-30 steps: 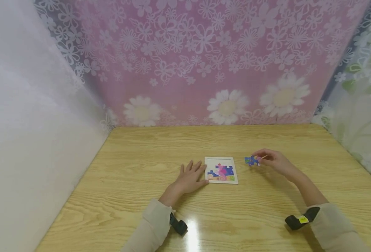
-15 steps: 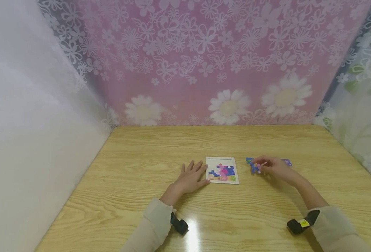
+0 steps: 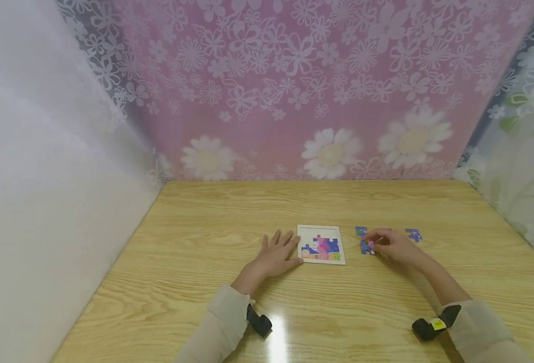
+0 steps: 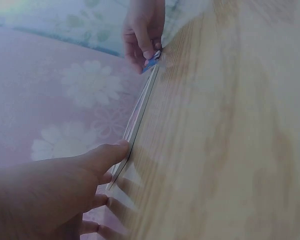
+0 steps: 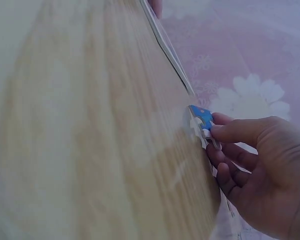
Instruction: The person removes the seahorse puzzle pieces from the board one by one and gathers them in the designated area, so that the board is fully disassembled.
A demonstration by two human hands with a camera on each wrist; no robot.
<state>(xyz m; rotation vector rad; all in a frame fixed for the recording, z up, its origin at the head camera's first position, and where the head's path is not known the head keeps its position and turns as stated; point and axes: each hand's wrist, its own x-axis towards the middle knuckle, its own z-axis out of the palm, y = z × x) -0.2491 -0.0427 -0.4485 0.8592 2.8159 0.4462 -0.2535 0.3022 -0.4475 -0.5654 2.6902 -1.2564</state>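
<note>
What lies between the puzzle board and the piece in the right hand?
In the head view, just bare tabletop separates the board from that piece.

The wood-grained table (image 3: 194, 227) looks glossy, the sleeves (image 3: 223, 317) matt cloth.

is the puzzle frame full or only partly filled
Partly filled: the puzzle frame holds seahorse pieces across its lower part, while its top shows bare white.
</note>
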